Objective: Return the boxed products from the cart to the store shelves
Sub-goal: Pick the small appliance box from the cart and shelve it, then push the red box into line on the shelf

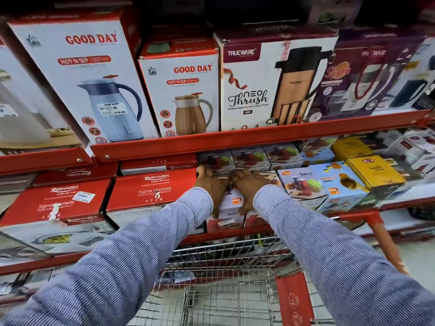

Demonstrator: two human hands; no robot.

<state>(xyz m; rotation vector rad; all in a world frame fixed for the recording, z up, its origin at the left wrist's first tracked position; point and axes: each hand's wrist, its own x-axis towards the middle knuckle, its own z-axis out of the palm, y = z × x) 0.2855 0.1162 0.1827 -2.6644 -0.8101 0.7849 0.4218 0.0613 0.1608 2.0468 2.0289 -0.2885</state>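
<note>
Both of my hands rest on a white juicer box [231, 204] that sits on the lower red shelf [235, 234], between red Rishabh casserole boxes and more juicer boxes. My left hand [210, 184] grips its left top edge, fingers spread over the top. My right hand [247, 188] holds its right side, thumb down the front face. Striped blue sleeves cover both arms. The wire cart [223, 278] stands below my arms; no box shows in the part I can see.
Red Rishabh casserole boxes [150, 191] stack to the left. Blue and yellow juicer boxes [334, 182] crowd the right. The upper shelf [211, 142] carries Good Day jug boxes [183, 90] and Trueware flask boxes [266, 83]. The cart's red handle [386, 243] runs at the right.
</note>
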